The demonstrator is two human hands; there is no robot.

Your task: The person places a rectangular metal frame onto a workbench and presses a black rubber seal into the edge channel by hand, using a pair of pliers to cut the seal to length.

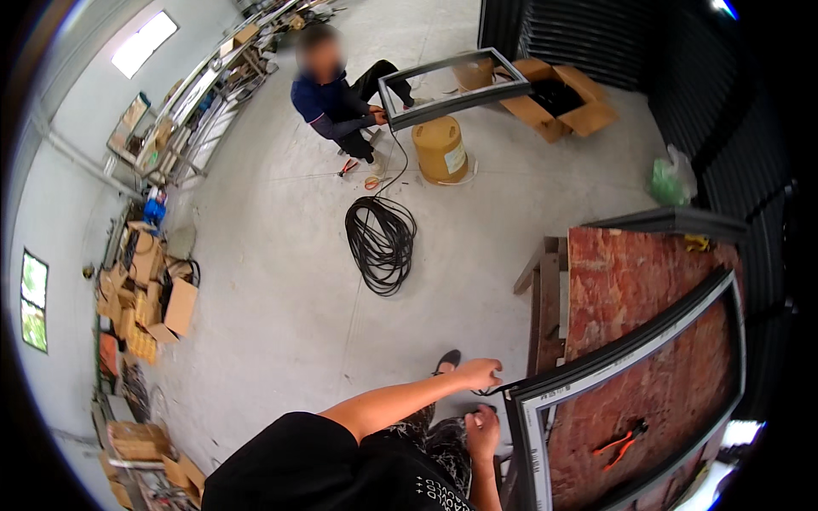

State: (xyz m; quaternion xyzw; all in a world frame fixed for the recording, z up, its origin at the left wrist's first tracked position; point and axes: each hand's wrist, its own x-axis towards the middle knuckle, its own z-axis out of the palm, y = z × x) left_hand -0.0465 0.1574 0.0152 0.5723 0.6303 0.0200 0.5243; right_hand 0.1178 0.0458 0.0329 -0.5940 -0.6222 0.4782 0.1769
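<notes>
My left hand [479,373] reaches to the near corner of a grey window frame [609,364], fingers curled. Just below its fingertips a short stretch of thin black strip [486,393] meets that corner. Close under it is my right hand [482,433], fingers bent in and closed; what it holds is too small to make out. The frame, with pale printed tape along its sides, lies tilted over a worn reddish board tabletop [596,272]. Inside the frame's opening, orange-handled pliers [625,444] rest on the board.
A seated co-worker [328,98] holds another frame [452,104] above a yellow bucket [440,152]. A coil of black strip [381,245] lies on the floor, its end running to that frame. Scissors [372,182] and an open carton [558,100] are nearby; boxes [145,289] line the left wall.
</notes>
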